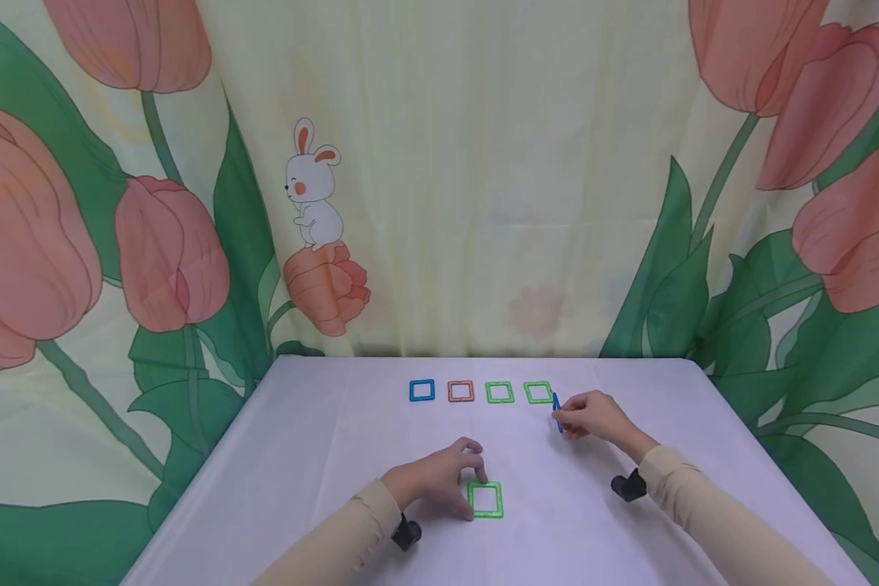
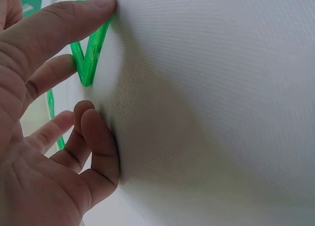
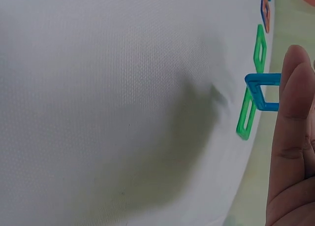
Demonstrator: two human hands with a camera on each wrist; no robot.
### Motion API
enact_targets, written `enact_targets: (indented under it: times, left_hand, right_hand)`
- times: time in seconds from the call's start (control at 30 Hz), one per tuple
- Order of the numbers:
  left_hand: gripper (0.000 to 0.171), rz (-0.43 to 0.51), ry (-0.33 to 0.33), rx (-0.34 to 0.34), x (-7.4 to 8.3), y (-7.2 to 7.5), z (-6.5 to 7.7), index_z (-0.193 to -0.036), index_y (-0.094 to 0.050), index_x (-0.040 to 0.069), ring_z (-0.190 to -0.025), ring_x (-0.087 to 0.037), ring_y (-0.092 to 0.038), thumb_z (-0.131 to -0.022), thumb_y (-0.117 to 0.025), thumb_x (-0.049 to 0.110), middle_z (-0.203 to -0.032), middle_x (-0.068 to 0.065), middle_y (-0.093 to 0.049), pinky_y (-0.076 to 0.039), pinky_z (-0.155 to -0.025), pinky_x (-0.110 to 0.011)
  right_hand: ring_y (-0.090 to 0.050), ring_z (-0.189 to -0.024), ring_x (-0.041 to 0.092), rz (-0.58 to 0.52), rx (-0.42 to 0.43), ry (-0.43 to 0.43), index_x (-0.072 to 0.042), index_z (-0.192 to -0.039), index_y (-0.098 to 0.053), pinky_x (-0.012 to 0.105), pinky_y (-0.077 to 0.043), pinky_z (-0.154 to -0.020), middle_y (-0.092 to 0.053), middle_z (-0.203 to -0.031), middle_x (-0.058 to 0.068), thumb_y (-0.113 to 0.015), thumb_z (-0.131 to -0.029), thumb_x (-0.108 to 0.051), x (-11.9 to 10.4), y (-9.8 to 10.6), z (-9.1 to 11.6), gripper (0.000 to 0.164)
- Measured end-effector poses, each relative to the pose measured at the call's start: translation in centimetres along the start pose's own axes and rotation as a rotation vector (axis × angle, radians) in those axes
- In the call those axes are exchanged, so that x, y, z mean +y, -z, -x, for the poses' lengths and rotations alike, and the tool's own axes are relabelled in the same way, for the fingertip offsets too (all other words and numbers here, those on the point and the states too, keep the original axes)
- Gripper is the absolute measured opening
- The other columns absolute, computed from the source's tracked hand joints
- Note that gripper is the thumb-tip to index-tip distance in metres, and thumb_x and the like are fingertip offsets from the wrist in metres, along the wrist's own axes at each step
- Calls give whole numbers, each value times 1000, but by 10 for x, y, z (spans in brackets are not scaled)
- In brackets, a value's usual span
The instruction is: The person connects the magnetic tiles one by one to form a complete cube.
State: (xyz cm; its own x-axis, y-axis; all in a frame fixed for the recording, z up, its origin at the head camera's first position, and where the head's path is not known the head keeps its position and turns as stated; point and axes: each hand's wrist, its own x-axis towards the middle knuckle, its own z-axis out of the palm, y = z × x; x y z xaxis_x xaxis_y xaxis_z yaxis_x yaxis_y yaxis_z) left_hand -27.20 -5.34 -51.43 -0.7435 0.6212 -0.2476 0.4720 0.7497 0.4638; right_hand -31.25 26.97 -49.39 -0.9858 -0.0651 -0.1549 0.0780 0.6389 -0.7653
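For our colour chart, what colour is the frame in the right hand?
Blue; the frame shows best in the right wrist view.

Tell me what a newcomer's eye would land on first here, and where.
Probably the big pink tulips on the curtain, crowding both sides, plus the white rabbit left of centre. Next, the row of four frames near the far edge of the table. Then the right hand, holding a blue frame by that row's right end.
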Motion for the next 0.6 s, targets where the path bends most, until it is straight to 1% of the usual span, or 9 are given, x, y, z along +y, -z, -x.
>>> enact_targets:
  times: [0.13, 0.2, 0.3, 0.47, 0.53, 0.6]
  left_hand:
    - [40, 16, 12, -4, 2, 0, 1, -102, -70, 36, -125, -18, -58, -73, -96, 27, -157, 6, -40, -50, -107, -36]
    - [40, 22, 19, -8, 2, 0, 1, -102, -70, 35, -122, -17, -59, -73, -96, 26, -157, 6, -40, -51, -106, -36]
    - [39, 22, 26, -13, 0, -1, 0, -102, -70, 36, -118, -14, -60, -73, -95, 26, -158, 7, -39, -51, -105, -36]
    - [39, 4, 11, -5, 0, -2, -2, -102, -70, 36, -119, -14, -61, -74, -95, 27, -159, 7, -37, -51, -105, -35]
    - [39, -3, 5, -3, 1, -1, -3, -103, -70, 36, -122, -15, -61, -74, -95, 28, -160, 6, -38, -51, -105, -35]
    - [39, -5, 7, -3, 1, -1, -3, -102, -71, 35, -121, -16, -61, -73, -95, 27, -159, 6, -38, -51, -105, -36]
  right_hand:
    - [-69, -67, 14, -26, -23, 18, 0, -95, -74, 30, -60, -66, -72, -74, 4, -76, -94, -22, -1, -2, 2, 22]
    - [-69, -67, 14, -39, -34, 12, 0, -95, -74, 30, -60, -66, -73, -75, 4, -76, -94, -22, -2, -4, 3, 22]
    - [-69, -67, 14, -31, -43, 12, 0, -96, -74, 30, -60, -67, -72, -76, 5, -75, -95, -23, -3, -6, 5, 23]
    - [-68, -68, 15, -14, -32, -1, -2, -94, -74, 29, -60, -68, -71, -75, 4, -75, -95, -24, -4, -6, 9, 21]
    - [-68, -68, 15, -24, -37, -17, -3, -94, -75, 29, -60, -68, -71, -74, 3, -75, -95, -24, -4, -7, 10, 21]
    - [-67, -68, 15, -25, -53, -14, -3, -94, -75, 29, -60, -68, -71, -74, 3, -75, -95, -24, -3, -8, 11, 22]
